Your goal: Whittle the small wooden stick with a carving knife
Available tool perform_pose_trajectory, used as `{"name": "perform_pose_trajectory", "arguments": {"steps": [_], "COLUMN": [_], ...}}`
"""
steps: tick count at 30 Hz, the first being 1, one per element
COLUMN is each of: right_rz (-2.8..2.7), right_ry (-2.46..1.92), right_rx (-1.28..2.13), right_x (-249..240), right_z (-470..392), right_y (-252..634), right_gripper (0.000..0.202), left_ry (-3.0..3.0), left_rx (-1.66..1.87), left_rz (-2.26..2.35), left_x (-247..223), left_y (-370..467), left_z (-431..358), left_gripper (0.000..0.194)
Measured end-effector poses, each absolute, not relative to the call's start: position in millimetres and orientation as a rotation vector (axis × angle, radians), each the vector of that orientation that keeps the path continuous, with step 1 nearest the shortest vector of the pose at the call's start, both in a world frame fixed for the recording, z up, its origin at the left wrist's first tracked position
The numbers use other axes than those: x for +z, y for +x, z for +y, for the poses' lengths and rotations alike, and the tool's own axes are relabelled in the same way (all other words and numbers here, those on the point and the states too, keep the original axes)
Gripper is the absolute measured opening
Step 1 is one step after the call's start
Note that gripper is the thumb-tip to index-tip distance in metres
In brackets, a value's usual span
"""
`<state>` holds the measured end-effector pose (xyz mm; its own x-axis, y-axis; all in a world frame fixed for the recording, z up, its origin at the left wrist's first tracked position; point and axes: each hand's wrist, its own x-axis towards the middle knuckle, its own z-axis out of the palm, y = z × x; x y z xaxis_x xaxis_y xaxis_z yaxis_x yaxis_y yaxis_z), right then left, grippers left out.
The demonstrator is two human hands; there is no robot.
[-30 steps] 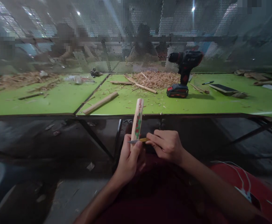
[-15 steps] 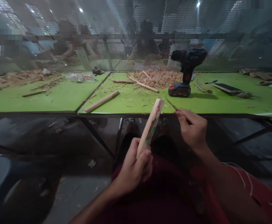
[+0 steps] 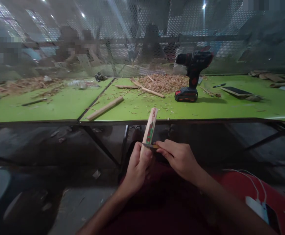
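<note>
My left hand (image 3: 138, 168) is wrapped round the lower end of a pale wooden piece (image 3: 150, 129), which points up and away and has red and green marks on one face. In my right hand (image 3: 179, 156) is a small knife (image 3: 151, 146), pinched at its yellowish handle. The blade lies across the wood, just above my left thumb. Both hands are close together in front of my body, below the table's front edge.
On the green table (image 3: 132, 112) are a wooden stick (image 3: 105, 108), a heap of shavings (image 3: 166, 82), a cordless drill (image 3: 193, 75), a phone (image 3: 236, 91) and a pen (image 3: 219, 85). Behind them stands a perforated metal screen (image 3: 122, 58). A red seat (image 3: 237, 186) holds white cables.
My right hand has moved left and down, bringing the knife from beside the wood's top end onto its lower part. The wood has shifted left and stands a little more upright.
</note>
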<state>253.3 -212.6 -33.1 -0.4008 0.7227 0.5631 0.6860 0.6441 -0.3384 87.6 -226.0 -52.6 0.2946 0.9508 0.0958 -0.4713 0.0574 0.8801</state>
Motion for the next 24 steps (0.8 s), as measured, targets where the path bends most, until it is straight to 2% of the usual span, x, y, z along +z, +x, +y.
{"name": "perform_pose_trajectory", "arguments": {"steps": [17, 24], "right_rz": [-2.248, -2.298], "right_ry": [-0.999, -0.957], "right_rx": [-0.268, -0.372], "right_x": [-28.3, -26.3], "right_z": [-181.5, -172.0], "right_y": [261.8, 260.8], "right_gripper": [0.031, 0.033], "left_ry": [0.895, 0.950], "left_rx": [1.069, 1.118], "left_rz": [0.651, 0.601], "left_x": [-56.4, -57.2], "left_y": [78.0, 74.2], "left_z": [-221.1, -217.0], "left_gripper": [0.036, 0.032]}}
